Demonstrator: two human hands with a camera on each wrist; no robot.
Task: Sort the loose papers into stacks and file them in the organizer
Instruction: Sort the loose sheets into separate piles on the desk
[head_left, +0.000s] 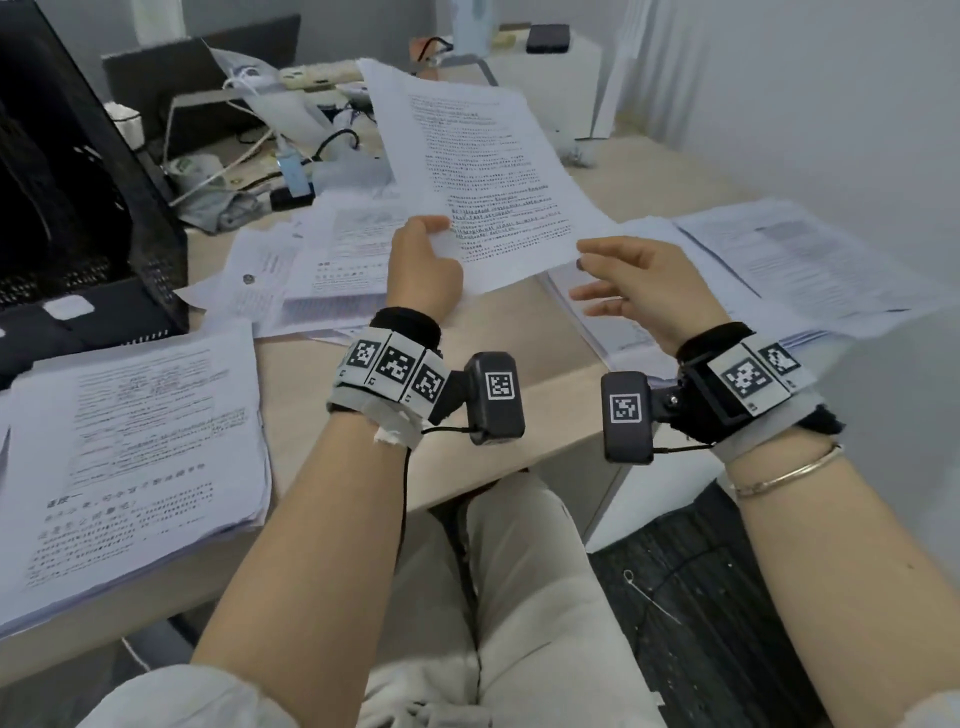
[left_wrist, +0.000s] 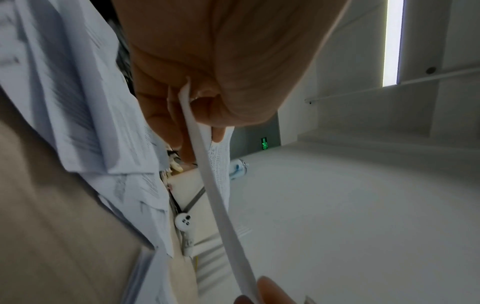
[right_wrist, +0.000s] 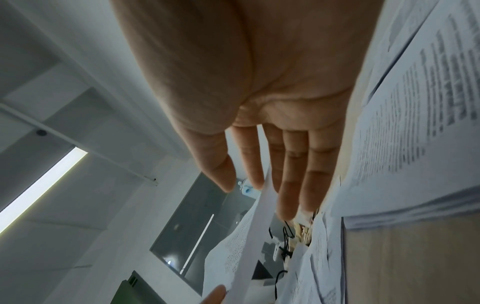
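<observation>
I hold a printed sheet (head_left: 483, 171) up over the desk, tilted away from me. My left hand (head_left: 423, 249) pinches its near left corner between thumb and fingers; the left wrist view shows the sheet's edge (left_wrist: 221, 205) running out of that pinch (left_wrist: 182, 107). My right hand (head_left: 618, 280) is at the near right corner with fingers straight. In the right wrist view the sheet (right_wrist: 246, 236) slips between the straight fingers (right_wrist: 291, 168). A black mesh organizer (head_left: 78, 218) stands at the far left. Paper stacks lie at the near left (head_left: 135, 457) and at the right (head_left: 779, 270).
Loose sheets (head_left: 311, 270) are spread over the middle of the wooden desk (head_left: 519, 338). Cables, a power strip (head_left: 311, 78) and small clutter crowd the back. A white box with a dark phone (head_left: 548, 37) on it stands at the back right. The desk's front edge is just before my knees.
</observation>
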